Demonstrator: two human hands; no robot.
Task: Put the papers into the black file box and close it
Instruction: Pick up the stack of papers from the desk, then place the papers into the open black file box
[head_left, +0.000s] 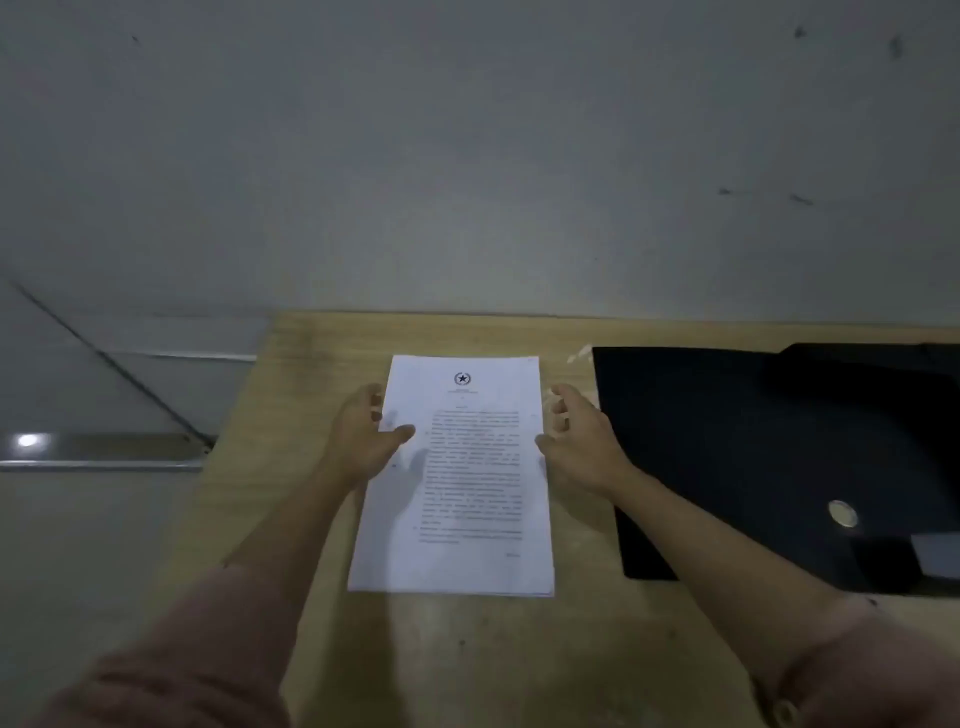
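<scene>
Papers (457, 483) flat on the wooden table (291, 364), printed side up. My left hand (363, 436) at their left edge, thumb on the sheet, fingers loosely spread. Right hand (582, 441) at the right edge, fingers curled, gripping nothing. Black file box (727, 447) just right of the papers, lying flat.

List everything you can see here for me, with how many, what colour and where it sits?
papers: one stack, white with printed text, middle of the table.
file box: one, black, lying flat right of the papers, round silver snap on it.
table: one, light wood, against the wall.
wall: grey, behind the table.
left hand: at the stack's left edge, fingers spread.
right hand: at its right edge, fingers spread.
sleeves: two, pinkish, bottom corners.
</scene>
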